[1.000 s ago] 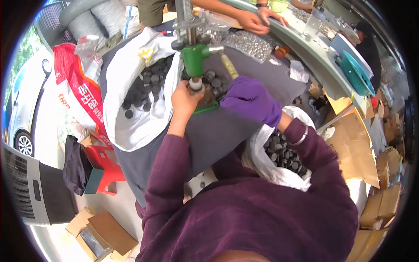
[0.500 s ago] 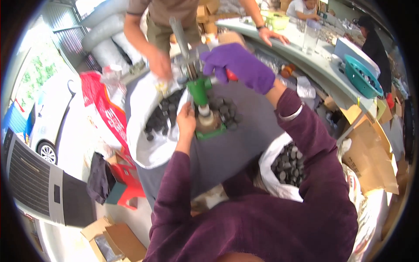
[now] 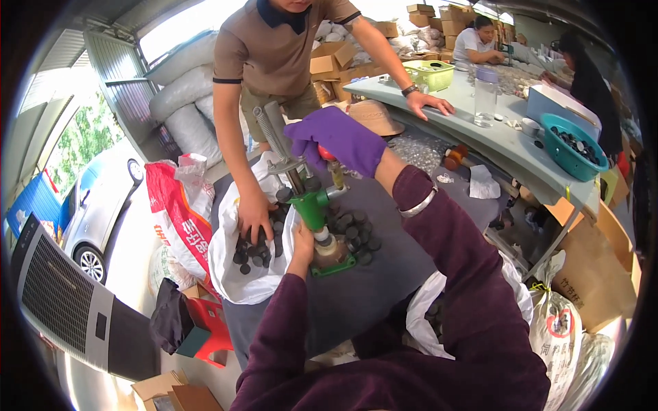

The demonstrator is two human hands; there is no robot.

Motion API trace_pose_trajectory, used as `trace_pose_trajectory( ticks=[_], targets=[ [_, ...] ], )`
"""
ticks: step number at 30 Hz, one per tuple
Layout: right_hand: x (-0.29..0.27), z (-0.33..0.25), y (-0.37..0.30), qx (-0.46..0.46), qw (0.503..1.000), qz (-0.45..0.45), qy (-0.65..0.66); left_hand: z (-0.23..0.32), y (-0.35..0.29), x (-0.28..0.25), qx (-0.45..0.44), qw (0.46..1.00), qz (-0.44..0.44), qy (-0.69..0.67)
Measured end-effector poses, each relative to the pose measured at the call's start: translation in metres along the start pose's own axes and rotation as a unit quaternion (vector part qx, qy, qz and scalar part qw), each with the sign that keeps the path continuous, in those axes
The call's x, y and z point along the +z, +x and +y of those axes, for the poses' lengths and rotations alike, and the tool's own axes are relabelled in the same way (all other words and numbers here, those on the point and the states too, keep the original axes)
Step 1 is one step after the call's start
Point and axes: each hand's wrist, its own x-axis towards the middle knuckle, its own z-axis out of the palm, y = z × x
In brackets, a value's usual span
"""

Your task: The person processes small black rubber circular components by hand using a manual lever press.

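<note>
A green hand press (image 3: 314, 211) with a metal column stands on the grey-covered table. My right hand (image 3: 339, 142), in a purple glove, is closed round the press's red-knobbed lever (image 3: 326, 153). My bare left hand (image 3: 302, 243) is at the press's white lower tip (image 3: 322, 236), fingers curled inward; what they pinch, if anything, is hidden. Small black round caps (image 3: 355, 233) lie heaped to the right of the press. More fill the white sack (image 3: 233, 274) to its left, where another person's hand (image 3: 255, 218) reaches in among them.
Across the table a person in a brown shirt (image 3: 281, 61) leans on a long side table (image 3: 384, 89). It bears a teal basket (image 3: 574, 147) of dark pieces and a clear cylinder (image 3: 485, 99). Another white sack (image 3: 421, 315) stands beside my right arm.
The view has tilted upward, so the scene sits lower. My right hand has moved left and up relative to the press. The other person's hand has lowered into the white sack.
</note>
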Motion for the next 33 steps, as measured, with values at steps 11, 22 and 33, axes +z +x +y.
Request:
trace_pose_trajectory(
  ticks=[11, 22, 33],
  targets=[
    [0.007, -0.005, 0.022, -0.017, 0.999, 0.022, -0.038, -0.016, 0.028, -0.014, -0.069, 0.99, -0.06, -0.106],
    [-0.008, 0.005, 0.044, -0.012, 0.996, 0.089, -0.022, 0.039, 0.044, 0.01, -0.268, 0.894, -0.306, -0.187],
    [-0.005, 0.027, 0.027, -0.136, 0.975, 0.085, 0.151, 0.015, -0.052, -0.008, 0.006, 0.992, -0.066, -0.109]
  ],
)
